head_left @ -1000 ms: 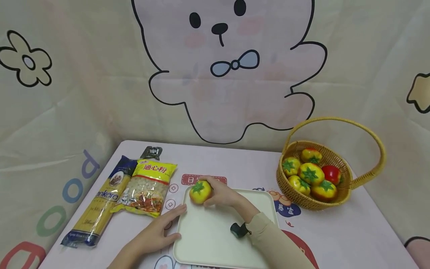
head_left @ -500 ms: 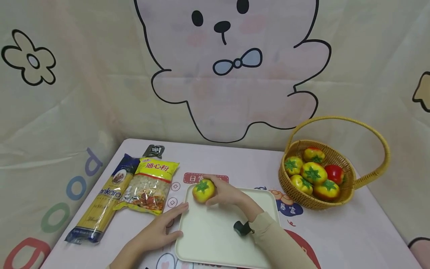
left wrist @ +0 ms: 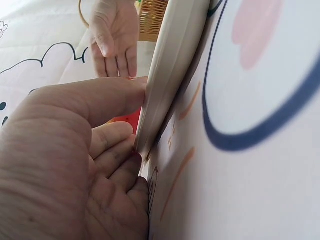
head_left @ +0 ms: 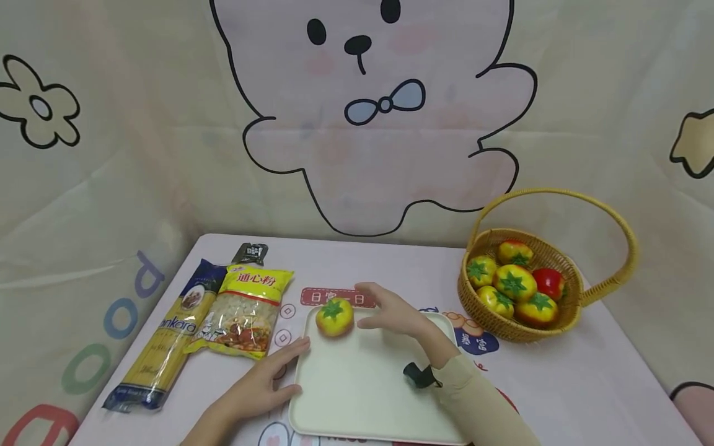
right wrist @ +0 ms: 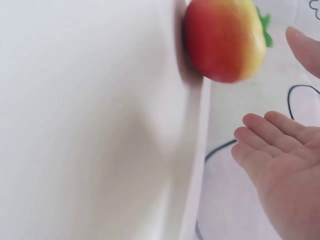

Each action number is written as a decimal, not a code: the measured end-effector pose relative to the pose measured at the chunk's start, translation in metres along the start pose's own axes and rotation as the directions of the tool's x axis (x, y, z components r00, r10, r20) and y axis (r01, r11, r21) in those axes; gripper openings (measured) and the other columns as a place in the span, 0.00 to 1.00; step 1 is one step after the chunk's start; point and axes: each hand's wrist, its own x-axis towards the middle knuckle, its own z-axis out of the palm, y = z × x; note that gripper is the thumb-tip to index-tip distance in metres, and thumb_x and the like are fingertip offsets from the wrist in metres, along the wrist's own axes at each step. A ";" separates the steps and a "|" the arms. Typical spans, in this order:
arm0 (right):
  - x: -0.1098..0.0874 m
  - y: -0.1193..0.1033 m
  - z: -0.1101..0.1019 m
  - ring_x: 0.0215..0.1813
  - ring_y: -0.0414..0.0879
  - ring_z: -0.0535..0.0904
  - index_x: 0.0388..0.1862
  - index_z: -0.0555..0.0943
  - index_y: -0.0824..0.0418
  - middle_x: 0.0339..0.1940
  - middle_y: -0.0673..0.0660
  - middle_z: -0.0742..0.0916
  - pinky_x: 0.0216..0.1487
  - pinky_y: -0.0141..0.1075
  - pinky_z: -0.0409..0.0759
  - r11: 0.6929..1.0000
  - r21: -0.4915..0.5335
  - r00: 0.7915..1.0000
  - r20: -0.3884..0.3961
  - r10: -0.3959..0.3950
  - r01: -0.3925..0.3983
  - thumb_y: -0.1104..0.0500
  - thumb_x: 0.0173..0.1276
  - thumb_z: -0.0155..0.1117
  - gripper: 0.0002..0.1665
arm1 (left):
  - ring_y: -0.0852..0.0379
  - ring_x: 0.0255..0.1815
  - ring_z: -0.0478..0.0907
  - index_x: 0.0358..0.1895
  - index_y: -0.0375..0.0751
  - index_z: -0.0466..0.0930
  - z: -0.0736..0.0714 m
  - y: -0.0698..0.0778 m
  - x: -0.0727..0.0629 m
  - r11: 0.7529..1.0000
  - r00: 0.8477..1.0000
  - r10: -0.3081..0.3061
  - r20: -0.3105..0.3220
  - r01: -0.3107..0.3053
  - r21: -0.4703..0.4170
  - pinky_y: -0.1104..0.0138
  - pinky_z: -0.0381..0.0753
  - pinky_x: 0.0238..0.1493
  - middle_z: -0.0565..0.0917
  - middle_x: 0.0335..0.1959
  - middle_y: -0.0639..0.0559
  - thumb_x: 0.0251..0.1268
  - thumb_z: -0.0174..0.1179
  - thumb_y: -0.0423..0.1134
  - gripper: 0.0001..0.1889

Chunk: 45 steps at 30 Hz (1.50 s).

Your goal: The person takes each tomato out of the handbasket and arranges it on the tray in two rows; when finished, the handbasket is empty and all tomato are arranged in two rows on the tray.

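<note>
While the left hand [head_left: 253, 384], fingers straight, touches the tray's [head_left: 362, 390] left rim, the right hand [head_left: 390, 313], empty and loosely spread, hovers beside the tomato-like fruit [head_left: 334, 317] at the tray's far-left corner: placing looks done, next probably calls for clearing toward the basket [head_left: 493, 328], right of the tray.

Beyond the right-hand fingers [head_left: 375, 291] I saw a creased, pale cloth backdrop [head_left: 591, 161] printed with a big cartoon animal [head_left: 374, 167] wearing a blue bow tie [head_left: 385, 104]. Well to the fingers' left, it carried an outlined flower [head_left: 40, 106] and coloured letters [head_left: 110, 317]; well to their right, a yellowish star [head_left: 696, 144]. Below them spread a pale table [head_left: 586, 384] printed with small pictures [head_left: 476, 342], in soft, even light.
</note>
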 end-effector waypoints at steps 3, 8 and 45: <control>-0.011 0.001 -0.011 0.73 0.57 0.62 0.71 0.62 0.57 0.71 0.55 0.70 0.71 0.56 0.62 1.000 0.000 0.999 -0.031 -0.017 0.017 0.52 0.59 0.69 0.44 | 0.49 0.72 0.60 0.71 0.53 0.62 0.000 0.000 -0.002 1.000 1.000 -0.001 -0.008 0.001 -0.004 0.54 0.63 0.69 0.64 0.72 0.56 0.60 0.61 0.52 0.35; -0.036 0.001 -0.038 0.74 0.57 0.60 0.72 0.61 0.58 0.72 0.57 0.69 0.74 0.54 0.58 0.996 -0.035 0.993 -0.081 -0.089 0.087 0.53 0.61 0.68 0.42 | 0.49 0.73 0.59 0.71 0.53 0.62 0.002 -0.001 -0.002 1.000 1.000 -0.003 0.000 0.003 -0.022 0.59 0.63 0.70 0.64 0.72 0.56 0.60 0.61 0.52 0.35; -0.112 0.098 -0.264 0.68 0.76 0.55 0.73 0.51 0.72 0.70 0.78 0.60 0.61 0.71 0.59 0.930 -0.247 0.934 -0.302 0.192 -0.271 0.44 0.71 0.52 0.45 | 0.49 0.72 0.60 0.71 0.54 0.62 0.000 0.001 0.000 1.000 1.000 -0.002 -0.002 0.002 0.012 0.50 0.64 0.69 0.63 0.72 0.58 0.60 0.61 0.53 0.35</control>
